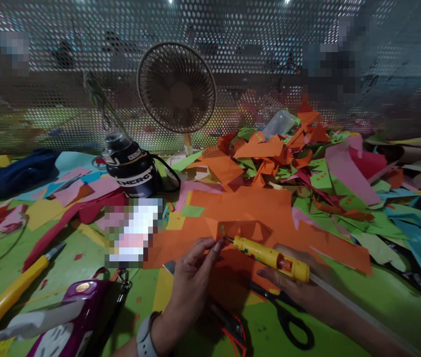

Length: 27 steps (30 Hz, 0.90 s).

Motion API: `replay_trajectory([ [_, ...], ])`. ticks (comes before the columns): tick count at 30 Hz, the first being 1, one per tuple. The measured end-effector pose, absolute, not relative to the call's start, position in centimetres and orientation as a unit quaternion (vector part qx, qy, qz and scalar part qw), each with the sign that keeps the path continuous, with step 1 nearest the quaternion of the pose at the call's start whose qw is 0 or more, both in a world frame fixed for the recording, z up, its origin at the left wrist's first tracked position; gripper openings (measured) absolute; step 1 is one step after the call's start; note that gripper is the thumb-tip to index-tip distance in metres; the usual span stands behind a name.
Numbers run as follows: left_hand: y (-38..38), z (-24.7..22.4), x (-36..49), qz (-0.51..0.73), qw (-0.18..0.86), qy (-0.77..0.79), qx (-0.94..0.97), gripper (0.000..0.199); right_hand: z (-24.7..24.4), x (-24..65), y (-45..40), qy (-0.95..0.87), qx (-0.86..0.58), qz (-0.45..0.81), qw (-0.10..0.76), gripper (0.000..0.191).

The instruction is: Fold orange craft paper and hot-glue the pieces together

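My left hand point(191, 277), with a watch point(145, 334) on its wrist, pinches the lower edge of a folded orange paper piece point(245, 230) with small green dots. My right hand point(292, 285) is wrapped round a yellow hot glue gun point(260, 250), and its dark nozzle points left at the paper beside my left fingertips. Whether the tip touches the paper I cannot tell. A long whitish glue stick point(347, 302) trails from the gun's back end over my right forearm. Beneath my hands lie orange sheets point(255, 203) and scissors with black handles point(295, 325).
A heap of orange, green and pink paper scraps point(288, 158) covers the back right. A fan point(177, 87) and a dark bottle point(131, 168) stand before a perforated metal screen point(247, 29). At left lie a purple power strip point(87, 297) and a yellow cutter point(13, 297).
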State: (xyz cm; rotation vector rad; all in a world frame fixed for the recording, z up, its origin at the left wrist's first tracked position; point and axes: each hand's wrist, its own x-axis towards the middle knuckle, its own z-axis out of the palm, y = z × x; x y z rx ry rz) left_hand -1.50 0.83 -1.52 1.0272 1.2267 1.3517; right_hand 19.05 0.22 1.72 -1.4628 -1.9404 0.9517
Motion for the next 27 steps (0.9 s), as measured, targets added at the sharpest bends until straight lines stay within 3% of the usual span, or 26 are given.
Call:
replay_trajectory([
  [5, 0.8, -1.6, -1.7, 0.546, 0.488, 0.509, 0.452, 0.007, 2.0, 19.1, 0.1, -0.736, -0.564, 0.311, 0.209, 0.034],
  [12, 0.9, -1.7, -1.9, 0.516, 0.458, 0.524, 0.499, 0.01, 1.3, 20.6, 0.5, -0.847, -0.455, 0.203, 0.186, 0.009],
  [20, 1.1, -1.6, -2.1, 0.525, 0.464, 0.531, 0.477, 0.015, 2.5, 20.7, 0.4, -0.894, -0.405, 0.083, 0.172, 0.01],
  [24, 1.4, -1.2, -2.2, 0.532, 0.53, 0.554, 0.36, 0.024, 3.2, 22.0, 0.4, -0.885, -0.417, 0.022, 0.205, 0.008],
  [27, 1.6, -1.5, -2.2, 0.549, 0.585, 0.537, 0.261, 0.027, 3.4, 23.9, 0.8, -0.865, -0.459, 0.029, 0.2, 0.018],
])
